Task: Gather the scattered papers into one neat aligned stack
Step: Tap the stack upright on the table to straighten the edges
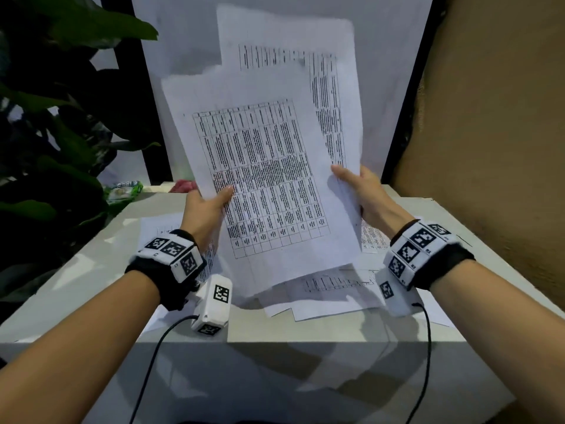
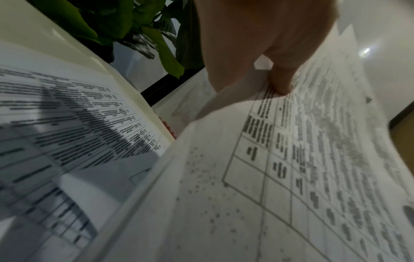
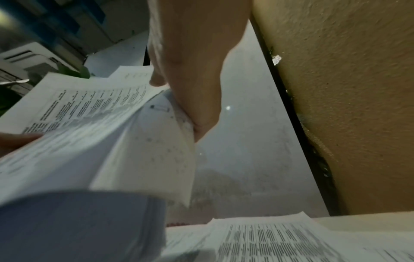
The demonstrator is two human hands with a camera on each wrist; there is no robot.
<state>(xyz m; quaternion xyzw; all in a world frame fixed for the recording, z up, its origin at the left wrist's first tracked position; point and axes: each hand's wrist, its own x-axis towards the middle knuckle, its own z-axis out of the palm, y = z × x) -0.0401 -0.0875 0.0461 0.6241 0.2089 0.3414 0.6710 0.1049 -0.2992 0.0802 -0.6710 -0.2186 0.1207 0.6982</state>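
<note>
Held sheets [image 1: 263,179] upright between both grips, fanned and misaligned; left hand [image 1: 203,209] pinches the left edge, right hand [image 1: 365,191] the right; right wrist view shows their loose lower edges, head view loose papers [image 1: 330,292] on table [image 1: 275,332] below the grips

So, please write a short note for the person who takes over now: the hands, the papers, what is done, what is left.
Left hand: holds the left edge of the lifted sheets, thumb on top.
Right hand: holds their right edge.
The lifted sheets are off the table, fanned and not aligned.
More papers lie scattered on the table below.
Done: some sheets gathered.
Left: square the held sheets, collect the rest, make one neat stack.
</note>
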